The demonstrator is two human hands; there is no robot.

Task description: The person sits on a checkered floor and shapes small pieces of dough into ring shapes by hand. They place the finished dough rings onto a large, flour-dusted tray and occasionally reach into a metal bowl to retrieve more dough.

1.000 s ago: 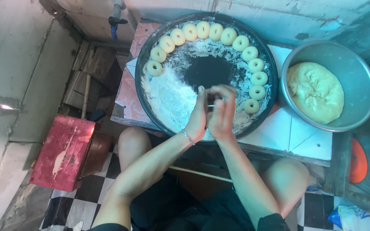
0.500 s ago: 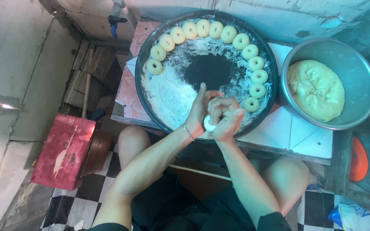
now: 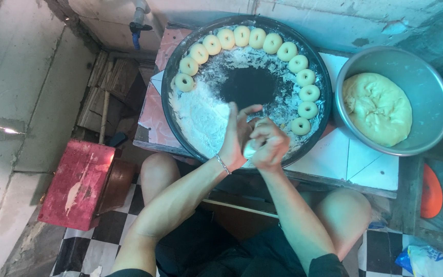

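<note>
Head view: both hands over a round dark floured tray [image 3: 180, 131].
Left hand [image 3: 237, 136]: fingers cup a pale dough lump [image 3: 250, 149].
Right hand [image 3: 270, 143]: fingers curl around it, seemingly pressing.
Nearby: ring-shaped dough pieces [image 3: 307, 110] line the rim.

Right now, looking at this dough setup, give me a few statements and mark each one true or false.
1. Both hands work a small piece of dough over the round dark tray. True.
2. The dough rings fill the middle of the tray. False: they line its far rim in an arc.
3. The metal bowl is empty. False: it holds a big lump of dough.
4. The left hand has a bracelet at its wrist. True.
5. The right hand rests on the red stool. False: it is at the dough piece.
</note>
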